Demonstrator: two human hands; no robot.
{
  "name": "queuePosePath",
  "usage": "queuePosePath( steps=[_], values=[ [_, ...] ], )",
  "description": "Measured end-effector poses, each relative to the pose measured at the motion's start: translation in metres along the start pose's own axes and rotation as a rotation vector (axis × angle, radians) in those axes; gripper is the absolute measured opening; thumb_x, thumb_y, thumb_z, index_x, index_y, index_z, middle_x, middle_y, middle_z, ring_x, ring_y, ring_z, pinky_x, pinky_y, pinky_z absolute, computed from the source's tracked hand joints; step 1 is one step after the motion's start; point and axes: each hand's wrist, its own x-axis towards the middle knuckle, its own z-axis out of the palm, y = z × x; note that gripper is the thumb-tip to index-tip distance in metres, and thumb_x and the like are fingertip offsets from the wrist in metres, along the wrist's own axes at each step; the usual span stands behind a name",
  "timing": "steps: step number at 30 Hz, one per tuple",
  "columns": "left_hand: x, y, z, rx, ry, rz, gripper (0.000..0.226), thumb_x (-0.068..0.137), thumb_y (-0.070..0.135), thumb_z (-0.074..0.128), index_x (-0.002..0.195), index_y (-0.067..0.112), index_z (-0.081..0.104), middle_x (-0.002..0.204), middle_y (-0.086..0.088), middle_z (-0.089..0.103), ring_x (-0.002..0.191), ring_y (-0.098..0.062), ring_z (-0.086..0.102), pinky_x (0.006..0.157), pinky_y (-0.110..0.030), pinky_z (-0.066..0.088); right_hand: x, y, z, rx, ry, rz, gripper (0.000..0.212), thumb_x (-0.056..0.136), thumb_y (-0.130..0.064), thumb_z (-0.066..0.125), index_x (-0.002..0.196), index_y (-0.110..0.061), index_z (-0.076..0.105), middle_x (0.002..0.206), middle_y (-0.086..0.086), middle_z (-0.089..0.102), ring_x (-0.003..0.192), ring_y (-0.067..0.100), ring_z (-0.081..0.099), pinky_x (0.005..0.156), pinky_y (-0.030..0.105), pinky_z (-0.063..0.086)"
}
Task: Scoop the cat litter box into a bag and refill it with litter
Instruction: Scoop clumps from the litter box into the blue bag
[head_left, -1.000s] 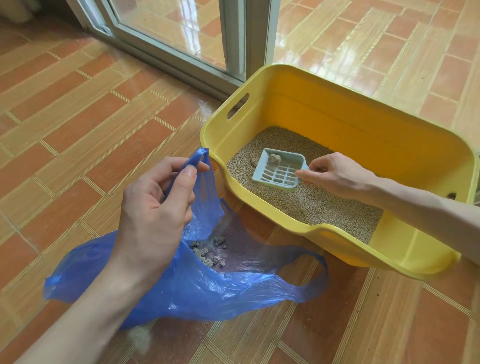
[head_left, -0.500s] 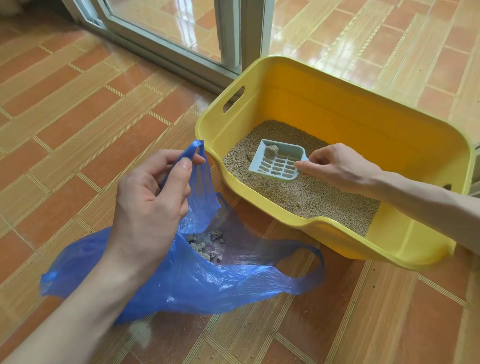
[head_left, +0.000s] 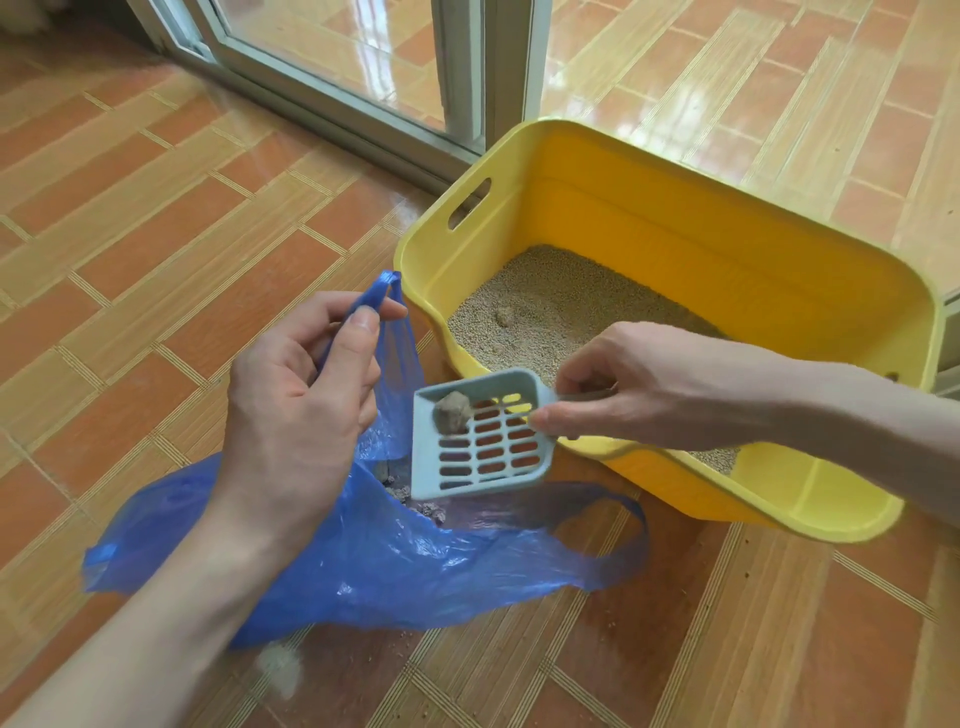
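Blue bag pinched by left hand; right hand holds scoop.

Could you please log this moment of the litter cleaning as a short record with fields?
Left hand: pinches a handle of the blue plastic bag, holding it open
Right hand: grips the pale blue slotted plastic scoop
Scoop position: tilted above the bag's opening
Scoop load: one grey clump
Bag contents: several grey clumps
Yellow plastic litter box: on the tiled floor, holds beige litter, one clump remaining
Stage: scooping, refill not begun
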Motion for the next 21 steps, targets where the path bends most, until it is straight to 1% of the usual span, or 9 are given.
queuePosePath(
  steps=[2, 4, 6, 9, 12, 13, 16, 19, 21],
  values=[
    [-0.001, 0.002, 0.000, 0.004, -0.008, 0.011, 0.021, 0.107, 0.012, 0.049, 0.103, 0.007, 0.069, 0.055, 0.010, 0.033, 0.048, -0.012, 0.025, 0.044, -0.024, 0.025, 0.003, -0.010, 0.009, -0.102, 0.041, 0.015, 0.051, 0.088, -0.069, 0.055, 0.065, -0.024, 0.058, 0.054, -0.003, 0.053, 0.049, 0.014, 0.045, 0.047, 0.032, 0.034],
    [-0.002, 0.003, 0.000, 0.008, -0.010, 0.018, 0.021, 0.107, 0.012, 0.049, 0.105, 0.005, 0.069, 0.056, 0.011, 0.034, 0.048, -0.013, 0.026, 0.044, -0.025, 0.024, 0.007, -0.017, 0.018, -0.192, 0.106, 0.043, 0.051, 0.088, -0.068, 0.053, 0.073, -0.020, 0.062, 0.059, 0.000, 0.058, 0.056, 0.019, 0.054, 0.048, 0.031, 0.036],
    [-0.003, 0.003, -0.003, 0.024, -0.010, 0.021, 0.021, 0.107, 0.013, 0.050, 0.105, 0.007, 0.070, 0.056, 0.010, 0.036, 0.047, -0.013, 0.027, 0.045, -0.026, 0.024, 0.011, -0.023, 0.026, -0.226, 0.157, 0.061, 0.051, 0.088, -0.067, 0.053, 0.079, -0.018, 0.064, 0.064, 0.001, 0.060, 0.063, 0.021, 0.057, 0.049, 0.030, 0.037],
    [-0.004, 0.005, -0.006, 0.042, -0.011, 0.028, 0.022, 0.107, 0.015, 0.050, 0.103, 0.011, 0.071, 0.056, 0.010, 0.036, 0.047, -0.015, 0.026, 0.046, -0.025, 0.026, 0.017, -0.030, 0.036, -0.244, 0.216, 0.057, 0.052, 0.089, -0.066, 0.053, 0.078, -0.016, 0.062, 0.065, 0.001, 0.058, 0.064, 0.021, 0.056, 0.048, 0.029, 0.034],
    [-0.004, 0.007, -0.008, 0.033, 0.003, 0.027, 0.022, 0.107, 0.015, 0.050, 0.101, 0.012, 0.070, 0.055, 0.008, 0.034, 0.048, -0.016, 0.025, 0.045, -0.023, 0.028, 0.018, -0.032, 0.044, -0.236, 0.249, 0.049, 0.052, 0.088, -0.068, 0.051, 0.076, -0.018, 0.059, 0.061, -0.002, 0.054, 0.059, 0.014, 0.051, 0.048, 0.028, 0.031],
    [-0.004, 0.007, -0.009, 0.036, 0.006, 0.029, 0.022, 0.108, 0.016, 0.050, 0.101, 0.012, 0.070, 0.055, 0.008, 0.034, 0.048, -0.016, 0.025, 0.046, -0.023, 0.028, 0.016, -0.032, 0.048, -0.236, 0.257, 0.038, 0.052, 0.088, -0.069, 0.050, 0.078, -0.019, 0.060, 0.061, -0.002, 0.054, 0.059, 0.013, 0.050, 0.048, 0.027, 0.031],
    [-0.005, 0.008, -0.011, 0.052, 0.019, 0.036, 0.022, 0.108, 0.018, 0.050, 0.103, 0.014, 0.070, 0.056, 0.009, 0.035, 0.047, -0.016, 0.026, 0.046, -0.024, 0.027, 0.010, -0.031, 0.059, -0.218, 0.262, 0.016, 0.051, 0.088, -0.068, 0.048, 0.079, -0.020, 0.061, 0.062, 0.000, 0.058, 0.061, 0.017, 0.055, 0.048, 0.028, 0.033],
    [-0.005, 0.011, -0.011, 0.031, 0.054, 0.046, 0.022, 0.108, 0.016, 0.048, 0.106, 0.011, 0.069, 0.056, 0.010, 0.034, 0.047, -0.013, 0.025, 0.045, -0.025, 0.025, 0.002, -0.027, 0.069, -0.217, 0.262, 0.015, 0.049, 0.089, -0.068, 0.046, 0.081, -0.021, 0.059, 0.066, 0.001, 0.060, 0.063, 0.018, 0.056, 0.049, 0.030, 0.038],
    [-0.004, 0.014, -0.012, 0.020, 0.083, 0.067, 0.022, 0.108, 0.015, 0.047, 0.109, 0.009, 0.068, 0.055, 0.011, 0.033, 0.046, -0.012, 0.024, 0.044, -0.025, 0.024, -0.002, -0.026, 0.073, -0.231, 0.245, 0.033, 0.048, 0.088, -0.069, 0.046, 0.080, -0.022, 0.057, 0.066, 0.001, 0.059, 0.063, 0.018, 0.055, 0.049, 0.031, 0.037]
  ],
)
